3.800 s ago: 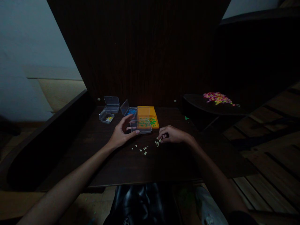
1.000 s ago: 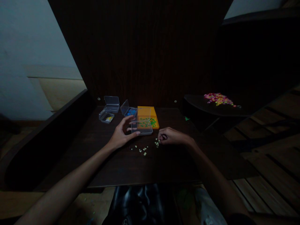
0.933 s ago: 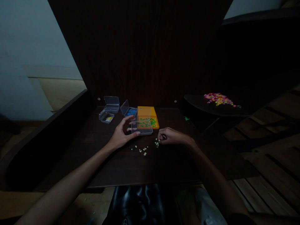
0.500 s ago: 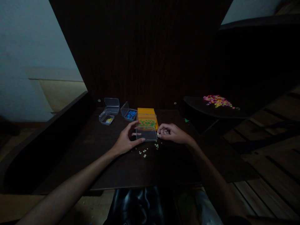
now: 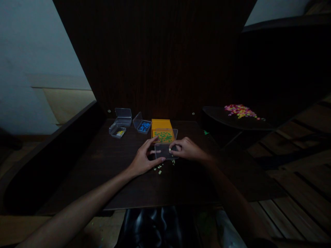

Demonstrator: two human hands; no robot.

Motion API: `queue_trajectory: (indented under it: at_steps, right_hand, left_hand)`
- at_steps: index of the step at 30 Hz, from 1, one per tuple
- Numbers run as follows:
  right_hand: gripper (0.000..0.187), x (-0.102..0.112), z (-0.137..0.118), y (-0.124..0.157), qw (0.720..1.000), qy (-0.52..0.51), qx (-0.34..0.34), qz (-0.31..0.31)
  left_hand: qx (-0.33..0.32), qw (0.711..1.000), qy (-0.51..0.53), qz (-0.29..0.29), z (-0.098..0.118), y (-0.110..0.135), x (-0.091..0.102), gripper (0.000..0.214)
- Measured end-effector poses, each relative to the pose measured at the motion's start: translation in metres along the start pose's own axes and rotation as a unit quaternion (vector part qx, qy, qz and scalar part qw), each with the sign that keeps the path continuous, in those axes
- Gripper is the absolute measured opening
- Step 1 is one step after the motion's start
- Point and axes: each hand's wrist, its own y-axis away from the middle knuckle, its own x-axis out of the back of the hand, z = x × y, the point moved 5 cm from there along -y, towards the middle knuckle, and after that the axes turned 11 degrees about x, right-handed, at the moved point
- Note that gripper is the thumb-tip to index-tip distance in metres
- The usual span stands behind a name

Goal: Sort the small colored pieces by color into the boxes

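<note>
The left hand (image 5: 146,158) steadies a clear hinged box (image 5: 162,151) near the middle of the bench (image 5: 129,194), its thumb at the near edge and its other fingers spread around the left end. The lid is raised and leans toward the orange box (image 5: 161,124) just behind, overlapping it in view. Whether the clear hinged box sits flat on the bench or is lifted slightly, I cannot tell.

The right hand (image 5: 186,148) reaches over the right end of that box, thumb and forefinger pinching a small pale piece (image 5: 170,150). More loose pale pieces (image 5: 159,172) lie on the bench just by the near edge.

The pinched bit is tiny and offers little surface, so a slight slip near the rim could drop it outside among the others. The left hand seems to hold only one end; a knock from the right hand could swing the box, or push its lid against the orange box and scatter the green pieces (image 5: 165,136). Sliding the box nearer could sweep the loose bits along or trap some beneath it. Dim light would make strays hard to spot.
</note>
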Motion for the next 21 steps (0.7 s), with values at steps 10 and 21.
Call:
queue_trajectory:
  at_steps: [10, 21]
  right_hand:
    - [0.029, 0.021, 0.012, 0.010, 0.980, -0.142, -0.051, 0.133]
    - [0.024, -0.009, 0.022, 0.011, 0.991, -0.074, -0.016, -0.111]
  left_hand:
    - [0.038, 0.996, 0.073, 0.022, 0.004, -0.004, 0.008, 0.078]
    - [0.111, 0.988, 0.071, 0.075, -0.003, -0.011, 0.022, 0.074]
